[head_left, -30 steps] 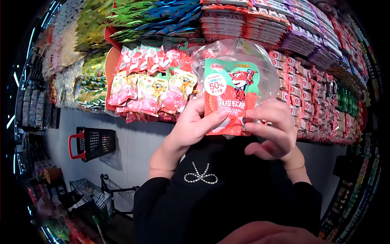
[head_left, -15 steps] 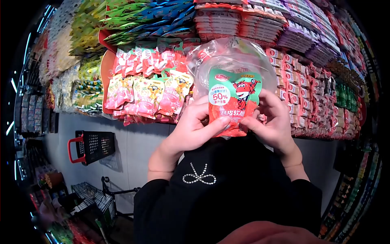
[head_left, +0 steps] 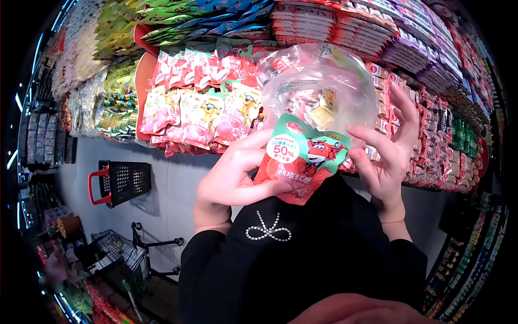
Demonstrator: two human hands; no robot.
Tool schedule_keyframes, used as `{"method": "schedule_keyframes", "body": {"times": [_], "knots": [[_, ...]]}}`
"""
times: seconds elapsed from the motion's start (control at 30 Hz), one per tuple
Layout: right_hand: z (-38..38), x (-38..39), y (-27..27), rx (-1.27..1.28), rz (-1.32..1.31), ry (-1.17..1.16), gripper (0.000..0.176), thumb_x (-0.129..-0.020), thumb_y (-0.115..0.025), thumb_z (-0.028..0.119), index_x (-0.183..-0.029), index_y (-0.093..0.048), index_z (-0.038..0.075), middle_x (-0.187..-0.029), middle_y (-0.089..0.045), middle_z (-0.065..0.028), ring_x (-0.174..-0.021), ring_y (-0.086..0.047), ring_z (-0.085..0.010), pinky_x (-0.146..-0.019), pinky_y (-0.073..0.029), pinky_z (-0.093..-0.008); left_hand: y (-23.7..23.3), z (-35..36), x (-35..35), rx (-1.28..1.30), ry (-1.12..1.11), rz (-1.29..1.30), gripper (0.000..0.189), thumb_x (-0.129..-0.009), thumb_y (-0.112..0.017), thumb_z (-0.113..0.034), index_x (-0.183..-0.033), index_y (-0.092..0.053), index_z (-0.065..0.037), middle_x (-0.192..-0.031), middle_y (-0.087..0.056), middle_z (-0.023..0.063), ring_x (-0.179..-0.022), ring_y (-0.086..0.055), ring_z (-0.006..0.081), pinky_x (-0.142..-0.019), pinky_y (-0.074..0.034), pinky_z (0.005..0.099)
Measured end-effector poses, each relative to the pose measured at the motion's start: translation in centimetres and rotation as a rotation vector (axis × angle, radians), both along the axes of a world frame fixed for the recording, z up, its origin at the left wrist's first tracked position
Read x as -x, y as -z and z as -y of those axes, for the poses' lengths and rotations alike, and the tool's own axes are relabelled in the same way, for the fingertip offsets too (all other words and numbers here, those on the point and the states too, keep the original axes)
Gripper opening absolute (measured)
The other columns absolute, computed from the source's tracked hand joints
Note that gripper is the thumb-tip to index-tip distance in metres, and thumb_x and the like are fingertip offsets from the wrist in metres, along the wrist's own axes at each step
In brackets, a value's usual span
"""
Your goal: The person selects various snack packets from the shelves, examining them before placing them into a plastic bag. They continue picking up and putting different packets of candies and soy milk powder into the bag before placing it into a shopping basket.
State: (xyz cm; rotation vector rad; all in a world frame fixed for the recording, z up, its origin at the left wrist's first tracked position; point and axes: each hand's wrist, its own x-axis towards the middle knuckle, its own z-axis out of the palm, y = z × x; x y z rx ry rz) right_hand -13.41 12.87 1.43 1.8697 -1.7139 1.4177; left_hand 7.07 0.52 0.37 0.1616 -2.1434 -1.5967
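A red and green candy pouch (head_left: 302, 156) is tilted in front of my chest. My left hand (head_left: 234, 175) is closed on its left side, with the thumb across the lower front. My right hand (head_left: 386, 154) is raised at the pouch's right, fingers apart, its fingertips near the upper right corner. Just beyond the pouch lies a clear plastic bag (head_left: 353, 89) with its mouth open, and small wrapped pieces (head_left: 322, 110) show inside it. Pink and white pouches (head_left: 197, 116) stand in rows left of the bag.
Red wrapped packs (head_left: 431, 132) fill the display on the right. Green and blue packs (head_left: 216, 21) are stacked at the top. A black basket with a red handle (head_left: 129, 183) stands on the floor at left, and a wire cart (head_left: 124, 256) is below it.
My right hand has let go of the pouch and spread its fingers. The pouch has tilted and moved slightly down in my left hand. More of the bag's contents now shows.
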Motion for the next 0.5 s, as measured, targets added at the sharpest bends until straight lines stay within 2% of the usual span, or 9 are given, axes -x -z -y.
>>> {"method": "schedule_keyframes", "body": {"times": [0.07, 0.1, 0.17, 0.2, 0.27, 0.37, 0.4, 0.43, 0.5], "knots": [[0.3, 0.0, -0.2, -0.243, -0.092, 0.013, 0.037, -0.076, -0.060, 0.040, -0.086, -0.066, 0.005, -0.124, -0.040, -0.0197, -0.118, -0.035, -0.0316, -0.097, -0.026, -0.0411, 0.7, 0.6, -1.2, 0.052, -0.021, -0.011, 0.026, -0.067, -0.068, -0.010, -0.091, -0.064, -0.001, -0.116, -0.049, 0.0223, -0.107, -0.050, 0.0322, -0.092, -0.036, 0.0373], [0.4, 0.2, -0.1, -0.242, -0.094, 0.011, 0.037, -0.076, -0.060, 0.040, -0.086, -0.066, 0.005, -0.124, -0.040, -0.0197, -0.118, -0.035, -0.0316, -0.097, -0.026, -0.0411, 0.9, 0.6, -1.7, 0.052, -0.023, -0.013, 0.026, -0.067, -0.068, -0.010, -0.091, -0.064, -0.001, -0.116, -0.049, 0.0223, -0.107, -0.050, 0.0322, -0.092, -0.036, 0.0373], [0.5, 0.8, 0.3, -0.328, -0.063, -0.015, 0.035, -0.075, -0.062, 0.031, -0.096, -0.063, 0.003, -0.127, -0.042, -0.0168, -0.119, -0.037, -0.0315, -0.097, -0.028, -0.0402, 0.9, 0.4, -2.8, 0.029, -0.194, -0.053, 0.028, -0.064, -0.070, -0.009, -0.088, -0.063, 0.003, -0.114, -0.050, 0.0246, -0.106, -0.050, 0.0324, -0.090, -0.036, 0.0361], [0.7, 0.8, 0.3, -0.324, -0.064, -0.022, 0.035, -0.075, -0.062, 0.031, -0.096, -0.063, 0.003, -0.127, -0.042, -0.0168, -0.119, -0.037, -0.0315, -0.097, -0.028, -0.0402, 0.6, 0.5, -3.5, 0.001, -0.209, -0.029, 0.029, -0.059, -0.072, -0.007, -0.083, -0.063, 0.005, -0.109, -0.052, 0.0254, -0.103, -0.052, 0.0322, -0.089, -0.037, 0.0347], [1.0, 0.6, 0.4, -0.445, 0.001, 0.063, 0.035, -0.075, -0.062, 0.017, -0.105, -0.058, 0.001, -0.121, -0.048, -0.0140, -0.114, -0.043, -0.0288, -0.096, -0.031, -0.0372, 0.1, 0.3, -4.3, -0.040, -0.313, -0.089, 0.029, -0.056, -0.070, -0.010, -0.078, -0.062, 0.007, -0.097, -0.058, 0.0233, -0.093, -0.056, 0.0300, -0.083, -0.040, 0.0327], [1.3, 0.9, 1.8, -0.293, 0.043, 0.176, 0.041, -0.072, -0.063, 0.009, -0.110, -0.051, -0.004, -0.115, -0.052, -0.0129, -0.106, -0.048, -0.0281, -0.093, -0.033, -0.0375, 1.1, 2.3, -7.8, 0.074, -0.335, -0.106, 0.030, -0.058, -0.068, -0.015, -0.077, -0.062, 0.007, -0.088, -0.060, 0.0212, -0.082, -0.058, 0.0259, -0.075, -0.042, 0.0310], [1.3, 0.8, 1.5, -0.272, 0.061, 0.196, 0.037, -0.072, -0.061, 0.004, -0.108, -0.053, -0.004, -0.113, -0.053, -0.0136, -0.105, -0.049, -0.0285, -0.091, -0.035, -0.0367, -0.8, 3.2, -8.9, 0.078, -0.298, 0.085, 0.027, -0.060, -0.066, -0.013, -0.077, -0.061, 0.008, -0.089, -0.060, 0.0204, -0.079, -0.057, 0.0239, -0.071, -0.042, 0.0302], [1.3, 0.9, 1.6, -0.267, 0.064, 0.195, 0.037, -0.072, -0.061, 0.004, -0.108, -0.053, -0.004, -0.113, -0.053, -0.0136, -0.105, -0.049, -0.0285, -0.091, -0.035, -0.0367, -1.6, 3.6, -10.0, -0.048, -0.308, 0.174, 0.026, -0.064, -0.064, -0.013, -0.079, -0.060, 0.008, -0.090, -0.060, 0.0180, -0.084, -0.057, 0.0238, -0.075, -0.043, 0.0303], [1.2, 1.4, 1.8, -0.258, 0.027, 0.198, 0.036, -0.072, -0.062, 0.004, -0.106, -0.054, -0.004, -0.111, -0.054, -0.0135, -0.104, -0.050, -0.0281, -0.091, -0.036, -0.0369, -0.5, 4.6, -12.0, -0.238, -0.385, 0.026, 0.036, -0.070, -0.062, -0.016, -0.092, -0.057, 0.011, -0.105, -0.055, 0.0222, -0.092, -0.056, 0.0235, -0.080, -0.042, 0.0305]]}}
